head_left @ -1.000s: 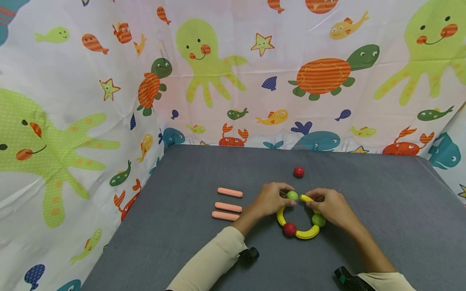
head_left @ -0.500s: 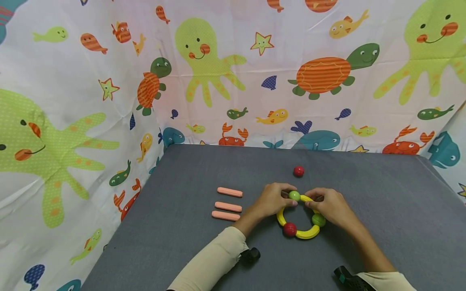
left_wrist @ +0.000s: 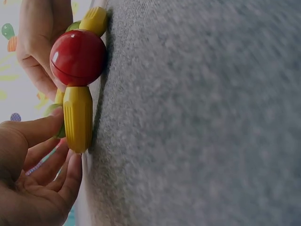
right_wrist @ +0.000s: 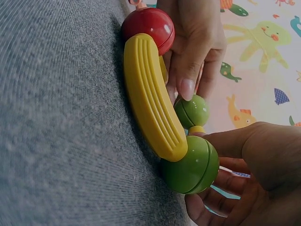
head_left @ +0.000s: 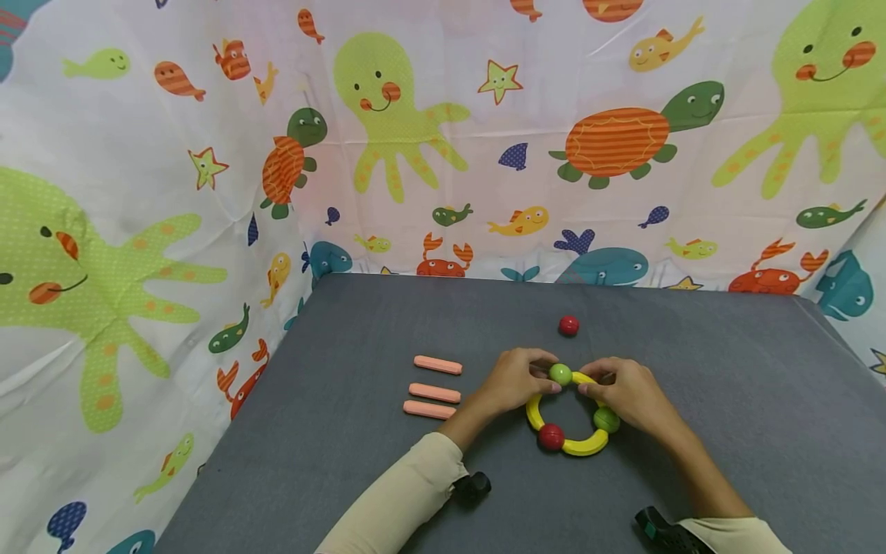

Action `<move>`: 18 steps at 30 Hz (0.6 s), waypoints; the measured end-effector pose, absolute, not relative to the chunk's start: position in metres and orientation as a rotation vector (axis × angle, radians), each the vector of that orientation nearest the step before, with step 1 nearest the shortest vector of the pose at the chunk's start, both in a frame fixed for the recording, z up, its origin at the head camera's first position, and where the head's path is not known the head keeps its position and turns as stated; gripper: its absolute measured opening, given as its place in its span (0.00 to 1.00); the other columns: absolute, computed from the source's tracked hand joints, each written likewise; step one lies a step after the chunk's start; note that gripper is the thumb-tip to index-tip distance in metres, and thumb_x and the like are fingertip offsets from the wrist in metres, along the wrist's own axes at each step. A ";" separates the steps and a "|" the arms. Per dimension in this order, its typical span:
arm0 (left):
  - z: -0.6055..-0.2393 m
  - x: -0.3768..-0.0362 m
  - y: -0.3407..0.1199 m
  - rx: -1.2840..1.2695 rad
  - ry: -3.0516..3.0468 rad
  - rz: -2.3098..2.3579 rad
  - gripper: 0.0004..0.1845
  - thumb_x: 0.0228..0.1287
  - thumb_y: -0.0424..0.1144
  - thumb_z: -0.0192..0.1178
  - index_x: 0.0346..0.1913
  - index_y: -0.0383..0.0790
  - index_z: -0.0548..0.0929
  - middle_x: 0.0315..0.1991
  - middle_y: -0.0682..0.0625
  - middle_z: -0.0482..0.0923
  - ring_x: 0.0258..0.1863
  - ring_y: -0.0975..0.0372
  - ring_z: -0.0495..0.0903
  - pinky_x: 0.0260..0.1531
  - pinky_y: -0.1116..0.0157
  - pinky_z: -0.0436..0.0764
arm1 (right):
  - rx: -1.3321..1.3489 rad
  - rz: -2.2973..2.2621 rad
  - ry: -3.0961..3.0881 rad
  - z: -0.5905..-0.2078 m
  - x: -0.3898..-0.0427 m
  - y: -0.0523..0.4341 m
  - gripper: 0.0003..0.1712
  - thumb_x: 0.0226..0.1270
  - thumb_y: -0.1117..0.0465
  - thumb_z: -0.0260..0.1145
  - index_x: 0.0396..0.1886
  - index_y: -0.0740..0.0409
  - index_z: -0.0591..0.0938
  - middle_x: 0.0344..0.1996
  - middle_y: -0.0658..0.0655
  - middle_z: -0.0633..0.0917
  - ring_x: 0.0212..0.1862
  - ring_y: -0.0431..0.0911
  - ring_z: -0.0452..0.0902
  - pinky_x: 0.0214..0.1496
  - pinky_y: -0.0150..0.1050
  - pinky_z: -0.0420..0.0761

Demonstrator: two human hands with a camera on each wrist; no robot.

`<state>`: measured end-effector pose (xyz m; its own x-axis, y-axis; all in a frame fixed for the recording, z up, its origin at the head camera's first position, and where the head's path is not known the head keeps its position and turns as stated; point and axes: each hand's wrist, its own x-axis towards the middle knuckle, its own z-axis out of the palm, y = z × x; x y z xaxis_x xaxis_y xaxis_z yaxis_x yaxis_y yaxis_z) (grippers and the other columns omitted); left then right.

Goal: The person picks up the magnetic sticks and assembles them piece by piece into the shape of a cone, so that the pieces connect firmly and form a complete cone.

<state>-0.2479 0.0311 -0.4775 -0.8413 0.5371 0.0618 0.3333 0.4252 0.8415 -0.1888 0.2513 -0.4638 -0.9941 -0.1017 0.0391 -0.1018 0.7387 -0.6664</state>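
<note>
My left hand [head_left: 511, 382] has its fingers curled in a pinch around the top green ball [head_left: 560, 374]. My right hand [head_left: 626, 392] pinches the end of the yellow curved piece [head_left: 587, 378] that meets that ball from the 3 o'clock side. So both hands are closed on something, and they nearly touch each other at the ball.

The ring [head_left: 569, 448] lies flat on the grey table [head_left: 727, 408], right in front of me. I think it is almost done. If the ring were a clock, the green ball I hold sits at 12, a second green ball [head_left: 606, 419] sits at about 4, and a red ball [head_left: 551, 436] sits at about 7. Yellow curved pieces run between them — one at the left [head_left: 533, 412], one at the bottom [head_left: 584, 445].

What seems left is the top joint, where I am pushing ball and piece together. I cannot tell if it has closed all the way.

In my right wrist view the bottom piece [right_wrist: 150, 101] touches the red ball [right_wrist: 149, 26] and the second green ball [right_wrist: 192, 165].

One more red ball [head_left: 568, 325] lies alone on the table at 12 o'clock from the ring, a bit apart. Three pink sticks [head_left: 434, 388] lie in a row at 9 o'clock — I touch none of them.
</note>
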 end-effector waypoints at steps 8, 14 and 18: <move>-0.480 -0.245 0.022 0.716 2.490 1.344 0.22 0.63 0.37 0.78 0.59 0.39 0.88 0.44 0.50 0.89 0.38 0.72 0.84 0.40 0.74 0.81 | 0.168 1.110 -2.931 -0.464 -0.190 0.252 0.13 0.69 0.58 0.77 0.49 0.60 0.91 0.42 0.58 0.90 0.41 0.48 0.84 0.37 0.40 0.80; -0.477 -0.240 0.019 0.659 2.528 1.245 0.23 0.61 0.38 0.78 0.60 0.39 0.88 0.38 0.52 0.85 0.32 0.71 0.78 0.32 0.73 0.78 | 0.154 1.131 -2.943 -0.464 -0.189 0.252 0.14 0.70 0.58 0.76 0.50 0.60 0.91 0.42 0.59 0.90 0.41 0.48 0.84 0.36 0.40 0.80; -0.475 -0.236 0.019 0.634 2.591 1.168 0.24 0.60 0.38 0.78 0.59 0.38 0.88 0.33 0.56 0.81 0.28 0.70 0.77 0.28 0.73 0.76 | 0.148 1.133 -2.946 -0.464 -0.189 0.253 0.14 0.70 0.57 0.76 0.50 0.60 0.90 0.43 0.60 0.90 0.41 0.48 0.84 0.37 0.41 0.80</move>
